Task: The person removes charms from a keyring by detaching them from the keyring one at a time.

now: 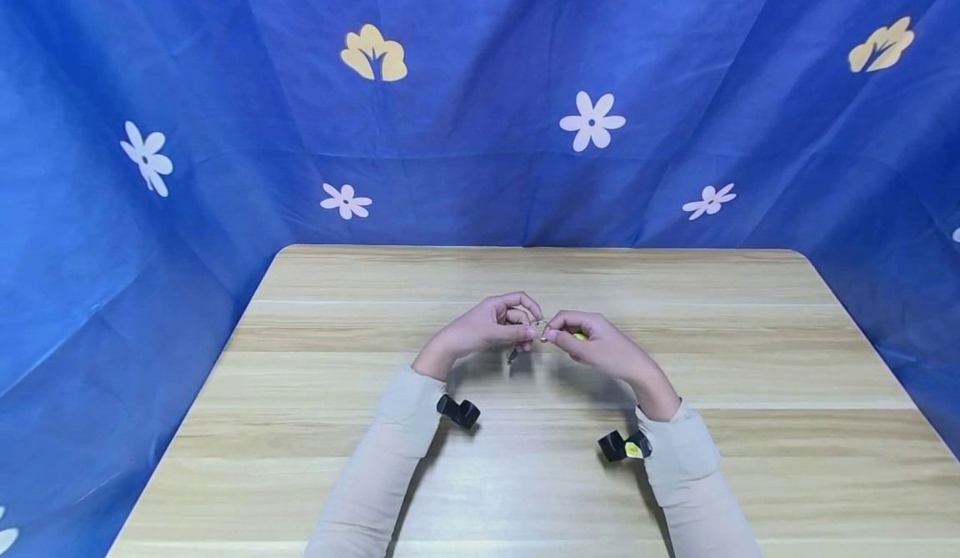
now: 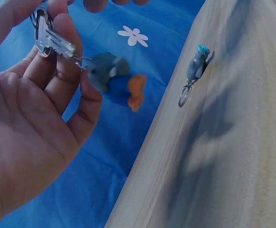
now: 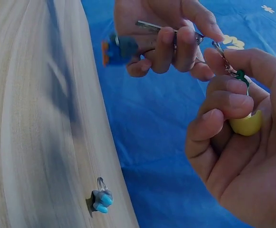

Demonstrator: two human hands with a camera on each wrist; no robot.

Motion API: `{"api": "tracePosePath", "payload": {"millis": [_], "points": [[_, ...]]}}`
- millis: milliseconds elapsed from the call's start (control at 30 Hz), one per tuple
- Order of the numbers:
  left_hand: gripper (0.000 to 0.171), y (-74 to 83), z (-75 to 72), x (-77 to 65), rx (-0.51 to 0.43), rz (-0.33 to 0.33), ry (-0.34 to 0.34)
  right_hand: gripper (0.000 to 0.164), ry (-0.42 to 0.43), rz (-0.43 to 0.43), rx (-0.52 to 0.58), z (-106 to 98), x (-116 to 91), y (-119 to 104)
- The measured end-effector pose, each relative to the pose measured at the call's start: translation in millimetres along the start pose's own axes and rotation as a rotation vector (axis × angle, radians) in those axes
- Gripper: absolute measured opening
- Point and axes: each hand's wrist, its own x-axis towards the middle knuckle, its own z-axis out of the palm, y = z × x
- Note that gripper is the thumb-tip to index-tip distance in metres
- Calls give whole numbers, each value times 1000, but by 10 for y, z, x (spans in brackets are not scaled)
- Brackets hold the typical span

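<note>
In the head view my left hand (image 1: 495, 323) and right hand (image 1: 603, 346) meet above the table, fingertips almost together. The left hand grips a keychain by its metal parts (image 2: 44, 35); from it dangles a small figurine (image 2: 110, 76) with a grey head, blue body and orange feet. Between thumb and forefinger, the right hand pinches the metal ring (image 3: 220, 51) of another keychain, whose yellow-and-green charm (image 3: 247, 124) lies against the palm, partly hidden by curled fingers. The two metal ends come close together between the hands.
A third keychain, a grey figurine (image 2: 196, 66) with light-blue parts and a ring, lies on the wooden table (image 1: 300, 391). Blue cloth (image 1: 480, 124) with flower prints hangs behind and at the sides. Black wrist cameras (image 1: 459, 412) sit on both sleeves.
</note>
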Motion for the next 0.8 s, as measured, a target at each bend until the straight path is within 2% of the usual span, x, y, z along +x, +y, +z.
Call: {"api": "tracePosePath", "payload": {"millis": [267, 500, 800], "points": [[28, 41, -4, -18, 43, -12, -1, 18, 24, -2, 10, -22, 2, 29], [32, 42, -18, -14, 103, -6, -62, 22, 35, -18, 25, -60, 4, 66], [33, 66, -27, -31, 67, 2, -98, 19, 39, -27, 52, -74, 7, 47]]}}
